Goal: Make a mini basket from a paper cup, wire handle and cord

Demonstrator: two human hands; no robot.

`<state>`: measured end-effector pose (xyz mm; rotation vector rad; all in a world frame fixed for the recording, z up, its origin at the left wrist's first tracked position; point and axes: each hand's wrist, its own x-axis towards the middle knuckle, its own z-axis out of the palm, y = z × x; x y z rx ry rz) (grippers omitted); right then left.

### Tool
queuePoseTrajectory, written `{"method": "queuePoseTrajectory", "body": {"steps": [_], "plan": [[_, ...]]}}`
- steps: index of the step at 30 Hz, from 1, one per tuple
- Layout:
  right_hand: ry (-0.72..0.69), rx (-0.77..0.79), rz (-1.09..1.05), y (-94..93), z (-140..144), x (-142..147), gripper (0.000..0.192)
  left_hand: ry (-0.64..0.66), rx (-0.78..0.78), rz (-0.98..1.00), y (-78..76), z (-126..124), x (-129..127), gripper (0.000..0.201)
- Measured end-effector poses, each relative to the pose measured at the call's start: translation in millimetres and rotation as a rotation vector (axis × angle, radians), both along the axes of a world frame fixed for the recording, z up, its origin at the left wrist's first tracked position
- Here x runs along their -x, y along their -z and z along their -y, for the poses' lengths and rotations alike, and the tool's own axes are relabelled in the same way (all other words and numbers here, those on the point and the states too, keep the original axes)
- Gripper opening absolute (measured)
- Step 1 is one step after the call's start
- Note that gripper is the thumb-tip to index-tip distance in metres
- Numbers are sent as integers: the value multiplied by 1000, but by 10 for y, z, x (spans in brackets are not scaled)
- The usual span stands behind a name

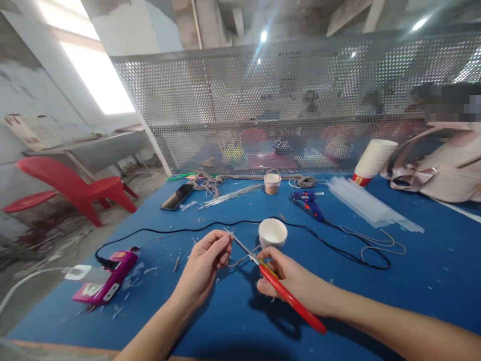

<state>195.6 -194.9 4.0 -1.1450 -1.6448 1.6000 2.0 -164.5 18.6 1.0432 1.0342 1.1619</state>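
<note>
Over a blue table (413, 281), the left hand (205, 263) pinches a thin piece of string (240, 259) at its fingertips, while the right hand (296, 283) grips red-handled scissors (278, 286) whose blades point up toward the left fingers. Just beyond the hands stands a small white paper cup (272, 232), with a black cable (188, 229) running behind it. A pink glue gun (108, 278) lies to the left, a blue glue gun (308, 201) farther back, near a stack of cups (374, 160).

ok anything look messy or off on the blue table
Small white scraps litter the blue table near the pink glue gun, and its black cord trails across the work area behind the left hand and the red scissors. Nothing looks damaged.
</note>
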Motion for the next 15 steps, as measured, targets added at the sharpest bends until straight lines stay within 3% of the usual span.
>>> {"method": "queuePoseTrajectory", "body": {"steps": [8,15], "plan": [[12,-79,126,-94,-3,55,32,24,-7,-21,48,40,-11,20],[64,-175,149,-11,2,40,28,43,-18,-40,69,53,-11,20]]}}
